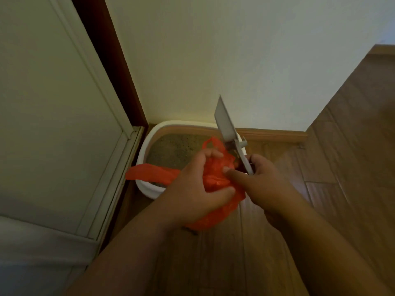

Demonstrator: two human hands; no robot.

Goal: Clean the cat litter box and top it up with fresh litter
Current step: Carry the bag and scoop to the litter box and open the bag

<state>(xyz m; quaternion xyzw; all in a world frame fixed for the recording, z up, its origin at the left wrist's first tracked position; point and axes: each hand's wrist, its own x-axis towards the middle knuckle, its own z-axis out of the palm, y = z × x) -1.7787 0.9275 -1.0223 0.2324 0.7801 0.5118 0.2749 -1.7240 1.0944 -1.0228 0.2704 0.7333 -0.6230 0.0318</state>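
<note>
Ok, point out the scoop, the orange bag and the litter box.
scoop (225,120), head view, on its flat blade.
orange bag (215,181), head view, crumpled middle.
litter box (142,150), head view, white left rim.

Both hands and an orange plastic bag (215,182) hide the near right part of the white litter box (147,189); the scoop (226,124) handle vanishes inside the right hand (267,180), and the bag's contents cannot be made out.

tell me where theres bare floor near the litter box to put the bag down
Bare wood floor lies right of the litter box, bordered by the baseboard. It is crowded at the box's front, where both hands, the orange bag and the scoop bunch together.
</note>
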